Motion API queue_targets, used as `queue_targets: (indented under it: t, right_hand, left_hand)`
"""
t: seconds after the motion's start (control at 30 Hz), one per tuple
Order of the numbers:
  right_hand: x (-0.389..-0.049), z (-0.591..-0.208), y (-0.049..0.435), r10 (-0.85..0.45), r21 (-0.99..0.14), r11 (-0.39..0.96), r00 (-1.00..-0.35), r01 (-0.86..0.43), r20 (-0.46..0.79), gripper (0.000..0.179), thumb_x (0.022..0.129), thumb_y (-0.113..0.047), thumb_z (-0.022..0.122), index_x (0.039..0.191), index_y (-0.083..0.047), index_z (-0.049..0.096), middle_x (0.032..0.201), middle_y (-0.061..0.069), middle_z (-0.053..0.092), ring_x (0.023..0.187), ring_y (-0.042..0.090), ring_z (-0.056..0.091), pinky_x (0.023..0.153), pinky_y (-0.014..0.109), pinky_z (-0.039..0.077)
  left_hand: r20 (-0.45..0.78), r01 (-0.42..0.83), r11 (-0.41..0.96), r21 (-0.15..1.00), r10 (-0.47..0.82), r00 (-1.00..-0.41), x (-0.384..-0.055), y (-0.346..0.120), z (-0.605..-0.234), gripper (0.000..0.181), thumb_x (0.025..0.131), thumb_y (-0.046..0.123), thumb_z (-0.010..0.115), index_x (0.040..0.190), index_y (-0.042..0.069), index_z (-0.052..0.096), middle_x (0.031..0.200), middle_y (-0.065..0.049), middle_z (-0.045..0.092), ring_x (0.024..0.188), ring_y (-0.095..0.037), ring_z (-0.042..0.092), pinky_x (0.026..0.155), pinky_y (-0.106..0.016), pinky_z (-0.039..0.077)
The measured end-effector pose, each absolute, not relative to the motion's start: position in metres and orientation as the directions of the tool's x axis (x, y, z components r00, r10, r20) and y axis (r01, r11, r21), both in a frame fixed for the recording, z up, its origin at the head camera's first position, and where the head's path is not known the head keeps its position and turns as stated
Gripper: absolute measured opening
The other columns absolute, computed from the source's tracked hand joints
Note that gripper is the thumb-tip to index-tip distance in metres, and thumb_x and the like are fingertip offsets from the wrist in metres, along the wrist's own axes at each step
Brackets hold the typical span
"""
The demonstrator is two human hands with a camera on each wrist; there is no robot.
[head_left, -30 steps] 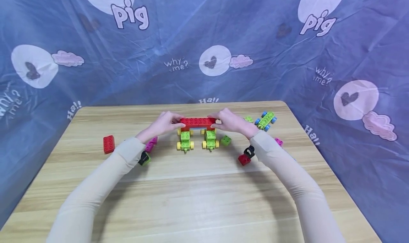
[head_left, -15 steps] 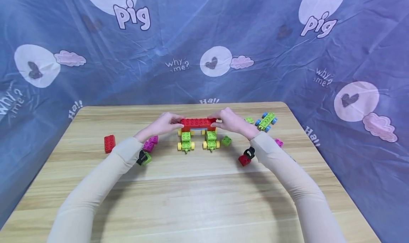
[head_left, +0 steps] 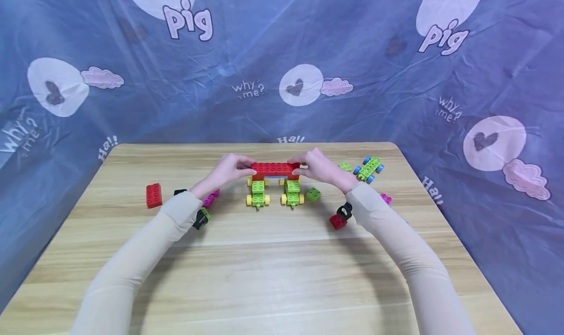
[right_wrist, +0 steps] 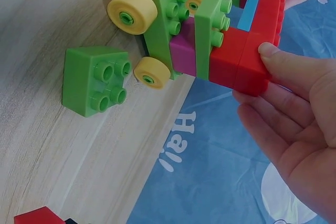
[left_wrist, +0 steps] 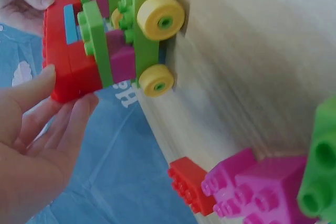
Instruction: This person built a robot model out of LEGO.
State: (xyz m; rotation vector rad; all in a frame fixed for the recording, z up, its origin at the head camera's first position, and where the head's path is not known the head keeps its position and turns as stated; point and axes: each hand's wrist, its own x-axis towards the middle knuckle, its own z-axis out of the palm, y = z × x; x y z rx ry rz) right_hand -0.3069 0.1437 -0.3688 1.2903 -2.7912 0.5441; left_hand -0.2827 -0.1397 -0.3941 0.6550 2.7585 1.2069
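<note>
In the head view, a row of red bricks spans two green wheeled bases, the left base and the right base, both on yellow wheels. Underneath the red row, the left wrist view shows a magenta brick, an upright-looking green plate and a blue piece. My left hand grips the row's left end, thumb on the near side and fingers behind. At the opposite end, my right hand pinches the red bricks between thumb and fingers.
Left lie a red brick, magenta bricks and a black-and-green piece. Right are a green brick, a red brick with a black piece, and a green base with blue wheels. Patterned blue cloth hangs behind.
The head view has shifted slightly, moving the whole scene a little right. Both hands keep their hold on the red bricks, which stay on the two bases.
</note>
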Motion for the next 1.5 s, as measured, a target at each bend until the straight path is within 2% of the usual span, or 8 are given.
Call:
queue_targets:
  t: [0.23, 0.43, 0.67, 1.0, 1.23, 1.5]
  right_hand:
    - [-0.307, -0.370, 0.145, -0.730, -0.309, 0.601, -0.664, -0.737, 0.164, 0.031, 0.090, -0.014, 0.073, 0.117, -0.001, 0.071, 0.110, 0.016, 0.075, 0.090, 0.025, 0.075, 0.081, 0.041, 0.061]
    - [-0.304, -0.367, 0.141, -0.735, -0.306, 0.604, -0.662, -0.736, 0.142, 0.031, 0.091, -0.015, 0.072, 0.119, -0.001, 0.071, 0.111, 0.015, 0.075, 0.090, 0.024, 0.075, 0.081, 0.040, 0.061]
    - [-0.303, -0.364, 0.138, -0.749, -0.310, 0.584, -0.645, -0.750, 0.151, 0.029, 0.091, -0.010, 0.071, 0.118, 0.000, 0.071, 0.109, 0.017, 0.075, 0.097, 0.027, 0.075, 0.085, 0.040, 0.061]
    - [-0.303, -0.362, 0.141, -0.728, -0.294, 0.620, -0.673, -0.728, 0.130, 0.031, 0.090, -0.014, 0.072, 0.119, -0.002, 0.071, 0.110, 0.014, 0.076, 0.094, 0.024, 0.075, 0.084, 0.037, 0.061]
    - [-0.305, -0.364, 0.143, -0.734, -0.329, 0.601, -0.666, -0.728, 0.132, 0.031, 0.090, -0.013, 0.073, 0.118, -0.002, 0.072, 0.110, 0.015, 0.075, 0.097, 0.026, 0.074, 0.086, 0.042, 0.061]
    - [-0.305, -0.365, 0.145, -0.733, -0.329, 0.604, -0.668, -0.726, 0.128, 0.031, 0.091, -0.015, 0.072, 0.119, -0.002, 0.071, 0.113, 0.015, 0.075, 0.101, 0.026, 0.074, 0.087, 0.042, 0.060]
  left_hand:
    - [0.131, 0.348, 0.619, 0.704, 0.368, -0.920, -0.281, -0.137, -0.397, 0.039, 0.092, 0.016, 0.070, 0.125, -0.003, 0.066, 0.119, -0.020, 0.071, 0.105, -0.031, 0.072, 0.095, -0.042, 0.057]
    - [0.072, 0.370, 0.605, 0.706, 0.458, -0.886, -0.285, -0.147, -0.391, 0.041, 0.092, 0.011, 0.069, 0.127, -0.008, 0.061, 0.121, -0.025, 0.069, 0.109, -0.036, 0.069, 0.097, -0.042, 0.056]
    - [0.033, 0.407, 0.601, 0.688, 0.534, -0.845, -0.291, -0.155, -0.381, 0.036, 0.090, 0.011, 0.070, 0.122, -0.004, 0.066, 0.122, -0.023, 0.068, 0.110, -0.035, 0.069, 0.098, -0.043, 0.056]
    - [0.015, 0.363, 0.609, 0.705, 0.499, -0.867, -0.288, -0.151, -0.382, 0.039, 0.092, 0.011, 0.068, 0.127, -0.004, 0.063, 0.123, -0.022, 0.069, 0.109, -0.034, 0.070, 0.097, -0.042, 0.056]
    - [0.037, 0.356, 0.584, 0.730, 0.486, -0.873, -0.286, -0.151, -0.390, 0.041, 0.092, 0.011, 0.068, 0.129, -0.005, 0.061, 0.117, -0.022, 0.071, 0.106, -0.033, 0.070, 0.096, -0.040, 0.057]
    - [0.050, 0.355, 0.580, 0.734, 0.474, -0.879, -0.284, -0.150, -0.389, 0.040, 0.092, 0.012, 0.069, 0.128, -0.004, 0.062, 0.116, -0.021, 0.071, 0.105, -0.032, 0.070, 0.096, -0.040, 0.057]
